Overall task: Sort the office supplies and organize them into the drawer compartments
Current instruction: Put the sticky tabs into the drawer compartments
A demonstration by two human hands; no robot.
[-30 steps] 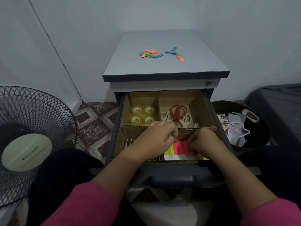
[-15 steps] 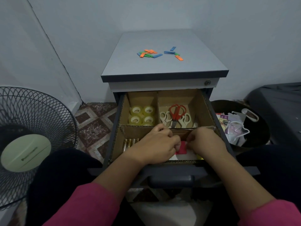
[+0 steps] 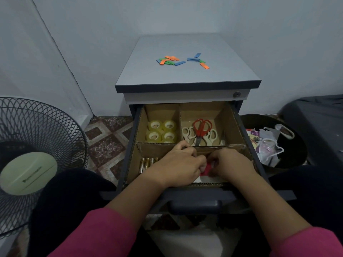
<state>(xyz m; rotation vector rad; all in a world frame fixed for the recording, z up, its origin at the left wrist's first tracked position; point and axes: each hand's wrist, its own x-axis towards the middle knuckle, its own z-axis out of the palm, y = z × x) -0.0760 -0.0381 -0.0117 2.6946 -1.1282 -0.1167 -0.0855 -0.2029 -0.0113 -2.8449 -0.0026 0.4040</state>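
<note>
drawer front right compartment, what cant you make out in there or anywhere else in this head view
- Pink sticky notes: only a sliver shows between the left hand and right hand; both hands cover the rest of that compartment.
- Batteries: the left hand hides the right end of the row, so no count.
- Cream scissors: blades hidden behind the cardboard divider.
- Fan: cut off by the left edge; hub label too small to read.

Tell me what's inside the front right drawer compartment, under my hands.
A pink sticky-note pad shows between the left hand and right hand. The hands cover everything else in that compartment.
</note>
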